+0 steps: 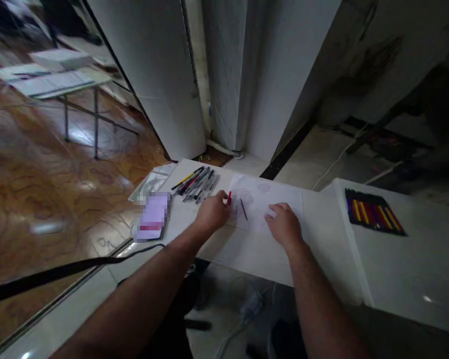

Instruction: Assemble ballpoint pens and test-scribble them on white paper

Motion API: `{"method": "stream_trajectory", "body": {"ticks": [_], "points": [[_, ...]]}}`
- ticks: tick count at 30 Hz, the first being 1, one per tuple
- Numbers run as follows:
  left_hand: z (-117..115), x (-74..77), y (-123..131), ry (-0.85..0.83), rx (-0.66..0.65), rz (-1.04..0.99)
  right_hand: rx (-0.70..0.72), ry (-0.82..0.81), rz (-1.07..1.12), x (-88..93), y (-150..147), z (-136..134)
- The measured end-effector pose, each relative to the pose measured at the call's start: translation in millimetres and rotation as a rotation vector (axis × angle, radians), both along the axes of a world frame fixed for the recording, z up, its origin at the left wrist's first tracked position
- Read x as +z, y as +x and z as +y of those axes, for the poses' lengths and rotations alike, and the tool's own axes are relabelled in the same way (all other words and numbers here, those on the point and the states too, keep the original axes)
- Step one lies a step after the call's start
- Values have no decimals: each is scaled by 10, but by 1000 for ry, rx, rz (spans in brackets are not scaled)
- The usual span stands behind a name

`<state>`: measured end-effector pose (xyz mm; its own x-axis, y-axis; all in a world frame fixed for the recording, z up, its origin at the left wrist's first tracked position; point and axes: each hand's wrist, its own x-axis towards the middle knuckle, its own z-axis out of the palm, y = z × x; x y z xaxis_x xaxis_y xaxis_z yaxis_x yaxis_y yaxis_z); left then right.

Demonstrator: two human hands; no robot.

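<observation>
My left hand (213, 212) is closed, with a small red pen cap (229, 198) pinched upright at its fingertips, over the left part of a white paper sheet (294, 199). A thin dark pen (244, 209) lies slantwise on the sheet between my hands, among patches of scribbled lines. My right hand (283, 224) rests on the sheet's right part, its thumb and fingers apart and holding nothing. Beyond my left hand, several loose pens (196, 185) in black, clear, red and yellow lie in a bunch on the white table (224, 249).
A purple blurred phone-like item (154, 214) lies at the table's left edge. To the right, a case of coloured pens (374, 212) sits on a white surface (415, 269). White pillars (262, 75) stand behind the table. Another table (52, 82) with papers is at far left.
</observation>
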<state>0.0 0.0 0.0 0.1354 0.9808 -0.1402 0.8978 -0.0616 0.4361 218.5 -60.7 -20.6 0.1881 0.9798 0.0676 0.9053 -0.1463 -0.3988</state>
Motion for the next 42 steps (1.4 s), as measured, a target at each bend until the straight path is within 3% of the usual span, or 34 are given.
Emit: {"method": "stream_trajectory", "body": {"ticks": [7, 25, 34, 42], "points": [[49, -78, -24, -35, 31, -43, 1, 1, -4, -20, 1, 16], [-155, -75, 210, 103, -146, 77, -24, 0, -14, -28, -5, 24], [-100, -115, 203, 38, -122, 94, -24, -2, -7, -29, -10, 20], [-110, -57, 215, 6, -109, 114, -23, -17, -2, -15, -15, 20]]}}
